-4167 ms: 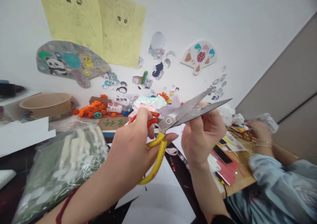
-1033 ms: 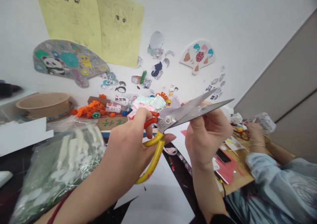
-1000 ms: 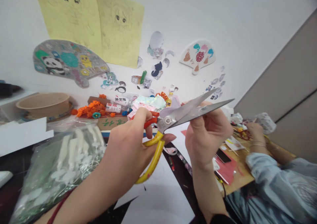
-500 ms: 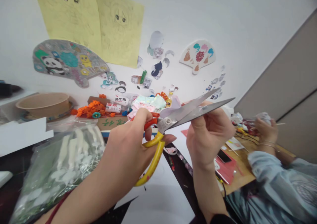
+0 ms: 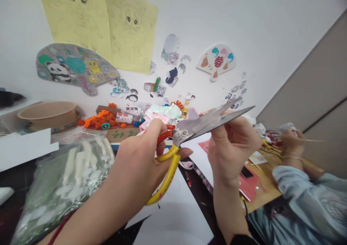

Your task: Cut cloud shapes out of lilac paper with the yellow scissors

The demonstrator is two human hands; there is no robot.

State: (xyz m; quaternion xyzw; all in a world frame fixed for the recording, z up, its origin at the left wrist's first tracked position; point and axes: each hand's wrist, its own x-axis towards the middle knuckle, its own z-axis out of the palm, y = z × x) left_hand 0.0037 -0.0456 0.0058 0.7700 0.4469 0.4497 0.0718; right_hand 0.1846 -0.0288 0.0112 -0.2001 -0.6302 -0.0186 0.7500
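Observation:
My left hand (image 5: 148, 154) is wrapped round the handles of a pair of scissors (image 5: 187, 133), one loop red and the other yellow. The scissor blades are slightly apart and point up to the right. Behind and below them, my right hand (image 5: 230, 147) has its thumb and fingers pinched together by the lower blade. What it pinches is hidden by the blades. A pale grey-lilac piece (image 5: 190, 115) shows behind the blades near the pivot; I cannot tell whether my right hand holds it. White paper (image 5: 176, 212) lies on the dark table below.
On the left are a clear bag (image 5: 59, 187) of white and green craft parts, a tan oval basin (image 5: 48, 111) and white card (image 5: 27, 149). Orange flowers (image 5: 100, 119) and a bottle (image 5: 124, 117) sit by the wall. At right, another person's hand (image 5: 292, 144) holds a thin stick.
My right hand has shifted slightly right and down along the blades. The blades have tilted and closed only a little. The other person's hand has turned slightly with the stick.

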